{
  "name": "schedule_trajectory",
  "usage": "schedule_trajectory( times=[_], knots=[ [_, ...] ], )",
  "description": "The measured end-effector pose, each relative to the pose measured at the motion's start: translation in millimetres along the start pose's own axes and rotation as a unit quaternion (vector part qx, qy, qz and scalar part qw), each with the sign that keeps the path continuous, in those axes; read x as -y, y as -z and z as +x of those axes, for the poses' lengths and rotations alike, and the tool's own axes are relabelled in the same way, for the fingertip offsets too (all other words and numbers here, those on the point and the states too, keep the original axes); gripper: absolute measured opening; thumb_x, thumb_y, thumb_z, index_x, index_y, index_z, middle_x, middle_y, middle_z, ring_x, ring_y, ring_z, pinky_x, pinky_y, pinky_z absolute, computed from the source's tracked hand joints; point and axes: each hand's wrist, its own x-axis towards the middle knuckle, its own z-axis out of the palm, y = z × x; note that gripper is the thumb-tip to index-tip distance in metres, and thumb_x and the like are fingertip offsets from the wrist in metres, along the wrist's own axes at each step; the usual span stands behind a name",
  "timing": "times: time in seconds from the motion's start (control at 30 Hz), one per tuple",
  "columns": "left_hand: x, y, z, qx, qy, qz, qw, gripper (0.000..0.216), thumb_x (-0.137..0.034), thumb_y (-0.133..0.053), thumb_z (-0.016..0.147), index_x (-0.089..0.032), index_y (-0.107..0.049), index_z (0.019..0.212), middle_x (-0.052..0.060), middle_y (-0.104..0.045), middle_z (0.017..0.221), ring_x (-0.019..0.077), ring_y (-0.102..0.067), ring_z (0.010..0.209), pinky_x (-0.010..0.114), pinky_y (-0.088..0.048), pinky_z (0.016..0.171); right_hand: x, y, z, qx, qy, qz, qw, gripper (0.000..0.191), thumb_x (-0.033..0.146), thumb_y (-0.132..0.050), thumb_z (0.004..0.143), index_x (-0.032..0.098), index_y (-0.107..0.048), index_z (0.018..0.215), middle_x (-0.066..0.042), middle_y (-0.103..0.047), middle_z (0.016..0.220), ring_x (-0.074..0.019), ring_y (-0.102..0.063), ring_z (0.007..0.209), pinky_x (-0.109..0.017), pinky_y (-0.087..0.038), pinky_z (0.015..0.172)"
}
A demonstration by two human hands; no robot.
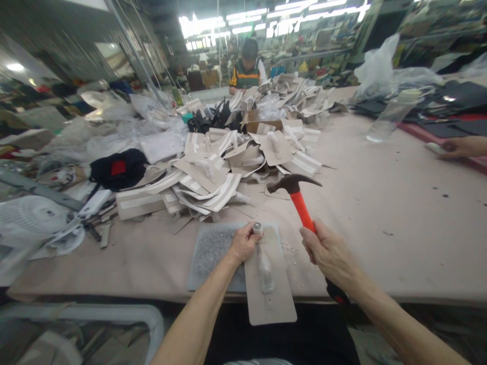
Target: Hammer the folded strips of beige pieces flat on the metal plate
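Observation:
My right hand (327,251) is wrapped round the handle of a claw hammer (302,205), its dark head raised above the table. My left hand (244,242) pinches a short metal cylinder (257,228), upright at the far end of a beige panel (276,301). A plastic-wrapped strip like a handle (266,271) runs along the middle of that panel. Part of the panel lies on a worn grey board (213,253), and its near end juts past the table edge. What is under the cylinder is hidden.
A heap of similar beige panels (205,177) lies ahead. On the left are a white fan (34,218) and a dark cap-like item (119,170). A clear bottle (393,116) stands at right, near another person's hand (466,147). Someone sits at the back (247,73).

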Motion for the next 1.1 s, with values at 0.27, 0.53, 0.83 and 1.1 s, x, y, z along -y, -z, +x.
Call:
schedule_trajectory(
  times=[0.27,0.53,0.83,1.1],
  knots=[
    [3,-2,-4,0.009,-0.006,0.020,1.000,0.008,-0.019,-0.056,0.080,-0.017,-0.062,0.085,-0.002,-0.057,0.073,0.0138,-0.051,0.071,0.023,-0.039,0.067,24,38,3,-0.006,0.160,-0.322,0.933,0.022,0.034,-0.044,0.095,0.020,-0.046,0.078,0.004,-0.041,0.051,-0.0094,-0.028,0.041,-0.027,-0.013,0.048],
    [4,-2,-4,0.011,-0.003,0.033,0.999,0.008,-0.019,-0.055,0.079,-0.017,-0.061,0.084,-0.001,-0.058,0.074,0.0140,-0.051,0.071,0.024,-0.040,0.069,45,24,-6,-0.274,0.240,-0.097,0.926,0.021,0.035,-0.042,0.098,0.021,-0.044,0.082,0.004,-0.050,0.055,-0.0107,-0.045,0.042,-0.023,-0.030,0.045],
    [-2,-3,-7,0.006,-0.019,0.028,0.999,0.009,-0.016,-0.056,0.077,-0.016,-0.062,0.083,-0.002,-0.055,0.072,0.0133,-0.049,0.068,0.023,-0.038,0.066,-37,14,1,0.117,0.018,-0.378,0.918,0.023,0.034,-0.036,0.102,0.018,-0.050,0.096,-0.006,-0.064,0.073,-0.0181,-0.055,0.059,-0.028,-0.020,0.054],
    [1,-5,-10,-0.018,-0.008,0.013,1.000,0.015,-0.017,-0.060,0.075,-0.017,-0.065,0.089,0.000,-0.061,0.075,0.0142,-0.054,0.070,0.023,-0.042,0.068,-64,-27,3,-0.019,0.076,-0.348,0.934,0.032,0.030,-0.044,0.096,0.010,-0.053,0.119,-0.020,-0.060,0.117,-0.0291,-0.059,0.101,-0.038,-0.043,0.082]
  ],
)
